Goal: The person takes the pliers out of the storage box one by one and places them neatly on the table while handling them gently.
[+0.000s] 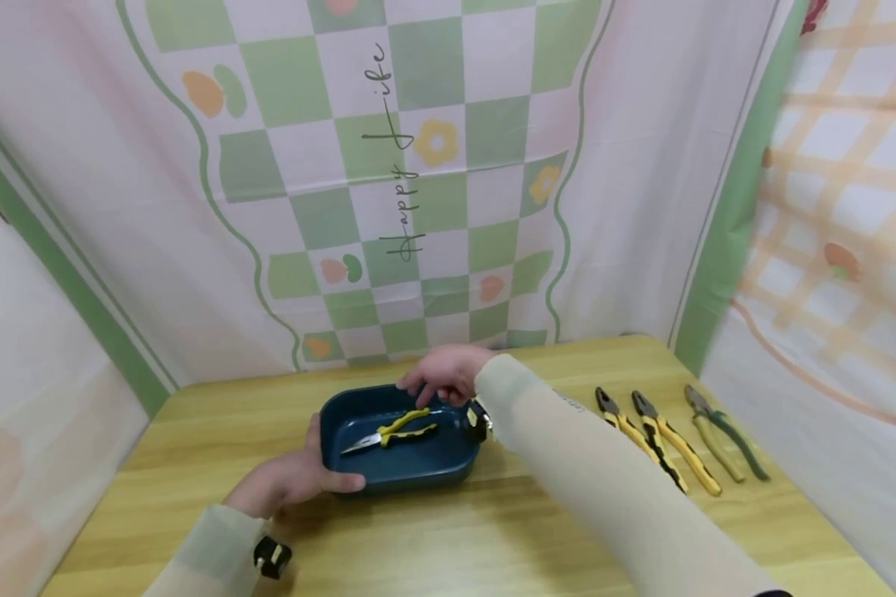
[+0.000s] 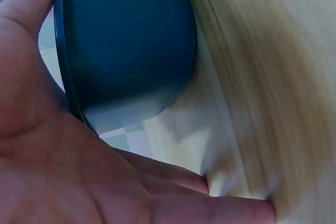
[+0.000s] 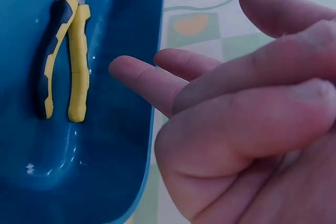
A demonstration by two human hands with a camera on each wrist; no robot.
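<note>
A pair of needle-nose pliers (image 1: 384, 434) with yellow and black handles lies inside a dark blue rectangular tray (image 1: 440, 477), its tip toward the left. My left hand (image 1: 294, 479) is at the tray's left end, the thumb along the near rim. In the left wrist view its fingers (image 2: 220, 211) stretch straight past the tray's corner to the tabletop. Over the tray's far right part hovers my right hand (image 1: 448, 373), fingers loosely bent, holding nothing. The right wrist view shows the handles of the pliers (image 3: 77, 72) apart from its fingertips.
On the right of the wooden table (image 1: 448, 547) lie two yellow-and-black pliers (image 1: 645, 405), one partly behind my right sleeve (image 1: 590, 464). Beside them are pliers (image 1: 739, 444) with green handles. Patterned cloth (image 1: 433, 83) hangs behind the table and at both sides.
</note>
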